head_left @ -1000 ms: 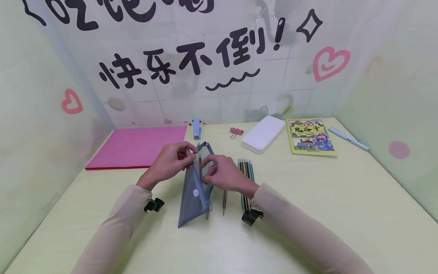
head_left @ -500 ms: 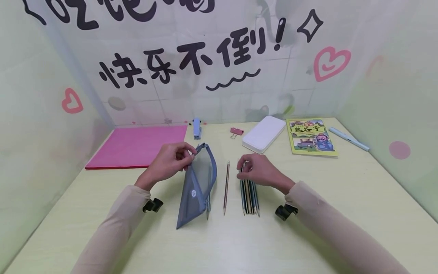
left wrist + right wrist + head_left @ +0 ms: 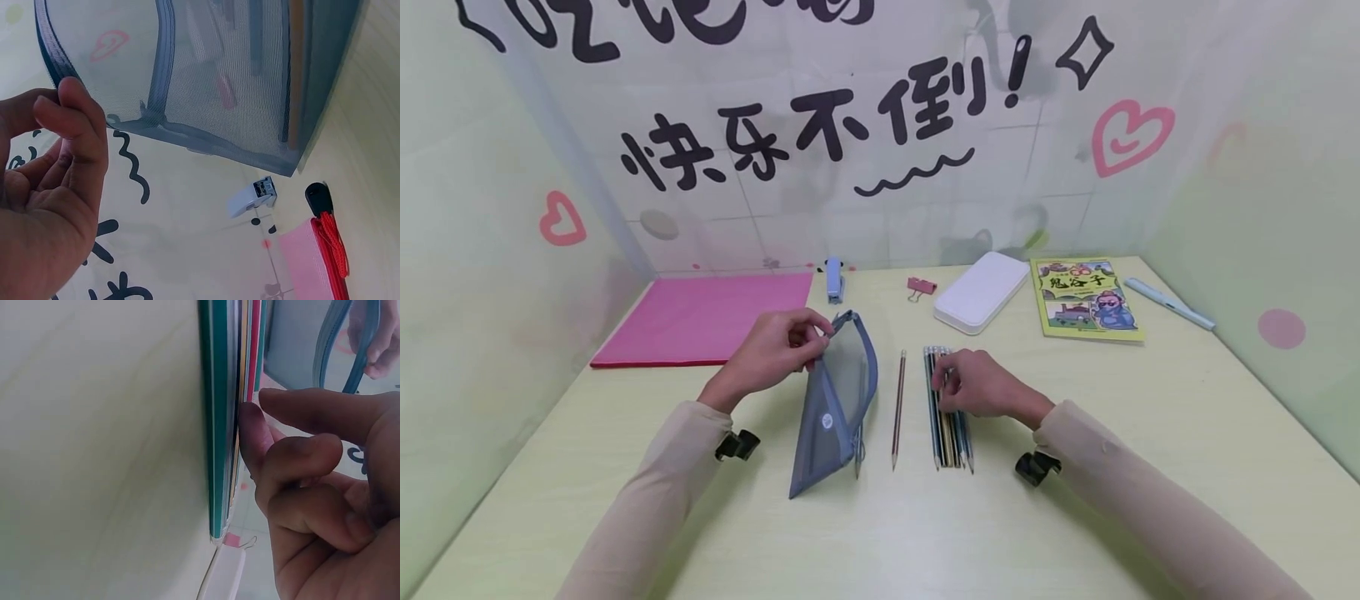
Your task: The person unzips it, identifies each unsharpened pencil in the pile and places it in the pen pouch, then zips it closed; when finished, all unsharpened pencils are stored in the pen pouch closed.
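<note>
The upper edge of the mesh pouch (image 3: pixel 827 437) is pinched between thumb and fingers of the left hand (image 3: pixel 775 352), and its mouth is held gaping above the table (image 3: pixel 865 550). The row of pencils (image 3: pixel 952 446), laid to the right of the pouch, is touched by a fingertip of the right hand (image 3: pixel 979 383), though whether any is gripped cannot be told. A lone pencil (image 3: pixel 898 412) is seen lying between pouch and row.
</note>
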`<control>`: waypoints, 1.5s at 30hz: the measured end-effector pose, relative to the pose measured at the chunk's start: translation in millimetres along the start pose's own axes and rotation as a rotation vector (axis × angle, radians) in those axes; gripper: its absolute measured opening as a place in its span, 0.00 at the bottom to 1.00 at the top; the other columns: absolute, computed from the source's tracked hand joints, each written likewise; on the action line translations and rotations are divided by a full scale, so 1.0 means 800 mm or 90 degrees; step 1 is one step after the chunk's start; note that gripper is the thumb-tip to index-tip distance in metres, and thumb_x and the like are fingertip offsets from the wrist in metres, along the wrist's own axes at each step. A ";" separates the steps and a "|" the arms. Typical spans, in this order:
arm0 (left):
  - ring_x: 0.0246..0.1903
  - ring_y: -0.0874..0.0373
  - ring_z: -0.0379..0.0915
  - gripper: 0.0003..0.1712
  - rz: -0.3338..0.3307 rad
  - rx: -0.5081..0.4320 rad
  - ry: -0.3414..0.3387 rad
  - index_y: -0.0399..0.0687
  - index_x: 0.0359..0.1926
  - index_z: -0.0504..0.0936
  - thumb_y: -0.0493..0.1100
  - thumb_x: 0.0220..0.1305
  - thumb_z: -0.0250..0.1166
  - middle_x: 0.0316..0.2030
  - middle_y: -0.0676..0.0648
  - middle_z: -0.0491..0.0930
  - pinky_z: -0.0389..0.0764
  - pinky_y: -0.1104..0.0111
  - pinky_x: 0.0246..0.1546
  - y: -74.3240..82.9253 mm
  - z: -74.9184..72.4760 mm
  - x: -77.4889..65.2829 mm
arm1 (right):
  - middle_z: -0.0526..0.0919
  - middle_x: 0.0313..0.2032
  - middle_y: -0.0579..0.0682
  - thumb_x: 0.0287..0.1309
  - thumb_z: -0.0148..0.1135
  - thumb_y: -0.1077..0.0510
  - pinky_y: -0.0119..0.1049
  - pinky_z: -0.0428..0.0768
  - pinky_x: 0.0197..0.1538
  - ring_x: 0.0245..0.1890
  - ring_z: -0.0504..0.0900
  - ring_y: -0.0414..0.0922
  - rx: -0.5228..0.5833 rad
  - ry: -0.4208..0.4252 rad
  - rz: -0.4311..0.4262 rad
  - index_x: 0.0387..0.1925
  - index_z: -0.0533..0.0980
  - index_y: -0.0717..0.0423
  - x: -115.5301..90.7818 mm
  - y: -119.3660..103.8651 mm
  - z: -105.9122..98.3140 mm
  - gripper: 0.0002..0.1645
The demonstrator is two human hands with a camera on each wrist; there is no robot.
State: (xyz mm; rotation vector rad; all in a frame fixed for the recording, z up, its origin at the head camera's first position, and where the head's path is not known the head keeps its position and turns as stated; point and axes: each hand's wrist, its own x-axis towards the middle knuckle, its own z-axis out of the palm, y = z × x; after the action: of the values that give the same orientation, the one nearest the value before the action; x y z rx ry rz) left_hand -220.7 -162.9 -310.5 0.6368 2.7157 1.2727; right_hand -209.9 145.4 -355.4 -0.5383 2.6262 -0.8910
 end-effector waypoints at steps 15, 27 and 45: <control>0.23 0.54 0.78 0.10 0.002 0.012 -0.001 0.42 0.48 0.83 0.37 0.68 0.60 0.25 0.45 0.82 0.79 0.68 0.23 -0.002 0.000 0.000 | 0.83 0.26 0.48 0.52 0.71 0.63 0.30 0.76 0.30 0.25 0.77 0.41 -0.094 -0.004 -0.029 0.26 0.79 0.53 0.007 -0.010 0.011 0.07; 0.22 0.55 0.78 0.10 0.001 0.013 -0.009 0.43 0.47 0.83 0.37 0.68 0.59 0.25 0.46 0.82 0.79 0.67 0.23 0.001 0.003 0.001 | 0.82 0.27 0.46 0.53 0.72 0.62 0.31 0.77 0.34 0.28 0.77 0.40 -0.091 0.007 -0.036 0.29 0.81 0.50 0.013 -0.017 0.019 0.06; 0.26 0.41 0.78 0.10 0.003 0.015 -0.003 0.43 0.47 0.83 0.36 0.68 0.58 0.25 0.46 0.81 0.77 0.69 0.22 -0.002 0.001 0.000 | 0.79 0.23 0.46 0.46 0.74 0.62 0.31 0.71 0.28 0.24 0.75 0.42 -0.113 -0.011 0.015 0.22 0.78 0.51 0.024 -0.038 0.029 0.10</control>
State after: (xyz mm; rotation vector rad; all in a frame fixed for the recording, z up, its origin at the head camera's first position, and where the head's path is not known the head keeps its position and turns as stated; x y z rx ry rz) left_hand -221.1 -163.1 -311.9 0.6478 2.7318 1.2405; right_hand -209.8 103.0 -357.0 -0.5543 2.7059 -0.6470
